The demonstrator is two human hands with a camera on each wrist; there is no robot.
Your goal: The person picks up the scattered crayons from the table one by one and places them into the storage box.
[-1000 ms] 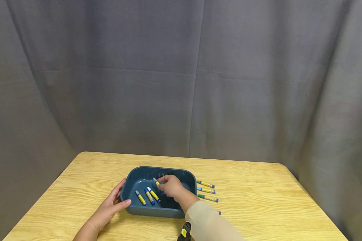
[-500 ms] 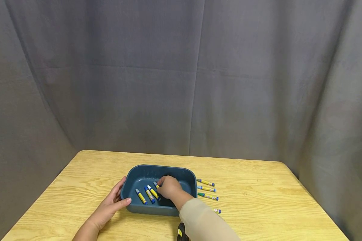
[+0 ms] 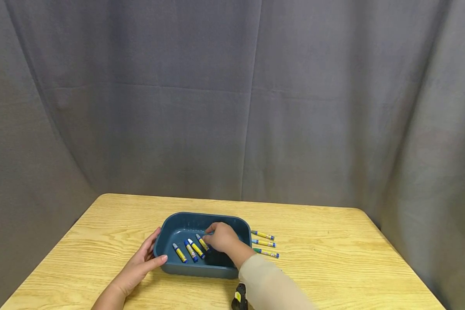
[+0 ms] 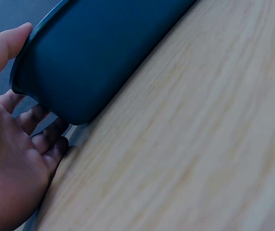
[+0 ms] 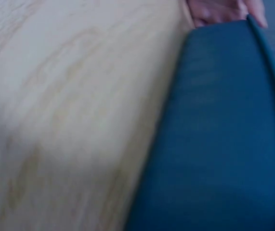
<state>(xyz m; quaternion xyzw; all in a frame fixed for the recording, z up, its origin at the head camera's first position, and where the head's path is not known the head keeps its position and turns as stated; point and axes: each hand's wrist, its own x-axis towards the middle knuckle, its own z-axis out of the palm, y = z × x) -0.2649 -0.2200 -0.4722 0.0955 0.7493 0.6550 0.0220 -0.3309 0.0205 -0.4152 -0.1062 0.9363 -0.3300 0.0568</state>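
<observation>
Right hand (image 3: 221,237) lies inside a dark blue plastic tub (image 3: 186,220), fingers curled over the right-most of 4 markers on the tub floor; whether the fingertips pinch this fourth marker (image 3: 203,242) or merely rest on it cannot be told. Just left of the fingers, 3 more markers (image 3: 190,250) lie parallel, each with a yellow barrel and blue ends, slanted toward the tub's near left.

Left hand (image 3: 141,267) lies with fingers straight against the tub's left end, thumb (image 4: 5,45) on the rim, palm on the tabletop; it braces the tub without closing round it.

To the right of the right hand, beyond the tub's wall, 3 loose markers (image 3: 264,244) lie in a row on the table (image 3: 333,267), the nearest one green-capped. The tub's right wall stands between them and the hand.

The tub is rectangular with rounded corners, smooth matte walls and a thin flared rim. The table is light wood-grain laminate with a rounded edge. A wrinkled grey cloth backdrop (image 3: 232,99) hangs behind it.

Bare table extends right of the loose markers and beyond the tub's far side. A beige sleeve (image 3: 267,284) covers the right forearm, crossing the tub's near rim.
</observation>
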